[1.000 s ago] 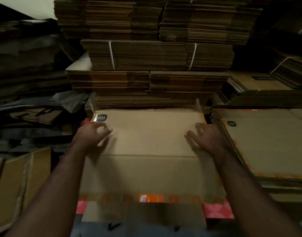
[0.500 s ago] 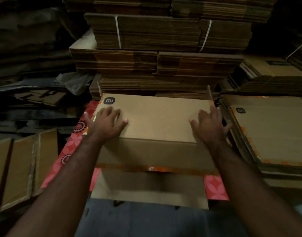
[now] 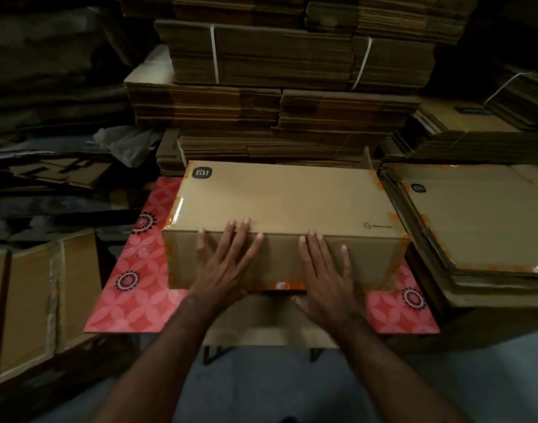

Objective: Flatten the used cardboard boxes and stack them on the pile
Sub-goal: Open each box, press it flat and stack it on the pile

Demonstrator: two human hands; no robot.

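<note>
The person's left hand (image 3: 223, 267) and right hand (image 3: 327, 274), spread apart half a second ago, are now lying close together, fingers straight, pressing the near face of the brown cardboard box (image 3: 280, 203). The box is sitting on a pink flowered sheet (image 3: 139, 279), which is hiding whatever lies beneath. Strapped bundles of flattened cardboard (image 3: 280, 59) are rising behind, and the pile of flattened boxes (image 3: 481, 221) is lying just right.

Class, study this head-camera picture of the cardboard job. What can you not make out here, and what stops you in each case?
Head view only:
- Near face of the box: partly covered by the left hand and right hand.
- What carries the red patterned sheet: hidden beneath the sheet, the box and both forearms.
- Small print by the recycling mark: too small to read.
- Pile on the right: cut off by the frame edge.
- Left background: too dark.
</note>
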